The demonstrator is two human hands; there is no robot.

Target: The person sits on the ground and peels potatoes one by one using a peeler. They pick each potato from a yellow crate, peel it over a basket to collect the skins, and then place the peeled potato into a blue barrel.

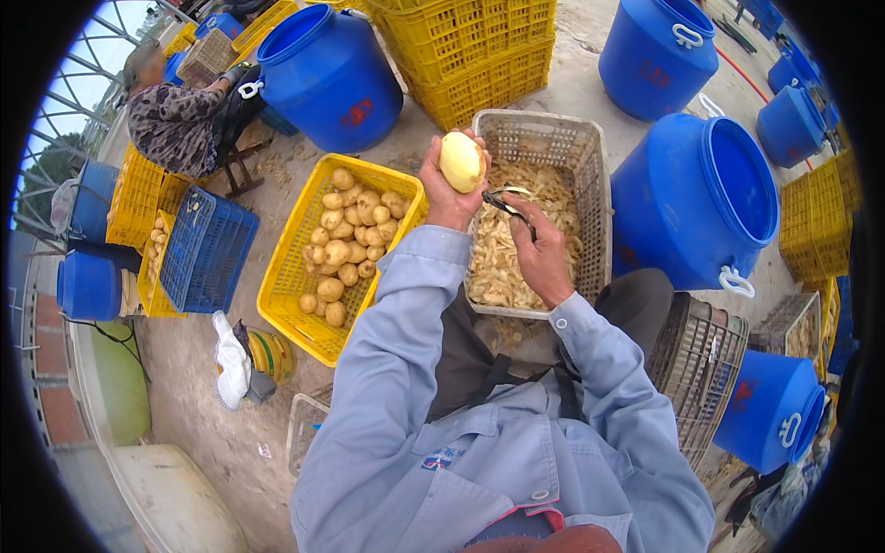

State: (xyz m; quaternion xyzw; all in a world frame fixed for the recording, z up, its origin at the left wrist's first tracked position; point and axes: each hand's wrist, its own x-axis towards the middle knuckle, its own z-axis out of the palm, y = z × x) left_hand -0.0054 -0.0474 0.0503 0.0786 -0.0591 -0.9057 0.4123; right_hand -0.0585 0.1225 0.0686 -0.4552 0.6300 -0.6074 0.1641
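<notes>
My left hand point(453, 186) holds a peeled potato point(462, 162) above the left rim of a grey plastic crate point(600, 207). Just to its right, my right hand point(539, 249) grips a dark-handled peeler point(501, 202), with a pale strip of peel at its head. The peeler is close to the potato; whether they touch is unclear. Potato peelings point(501, 263) lie thick in the grey crate below. To the left, a yellow plastic crate point(278, 304) holds many unpeeled potatoes point(337, 253).
Blue plastic drums point(664, 200) stand at the right and a blue drum point(332, 83) beyond the potatoes. Stacked yellow crates point(477, 55) rise ahead. A seated person point(180, 124) is at the upper left. A blue crate point(207, 249) and a white glove point(233, 363) are at the left.
</notes>
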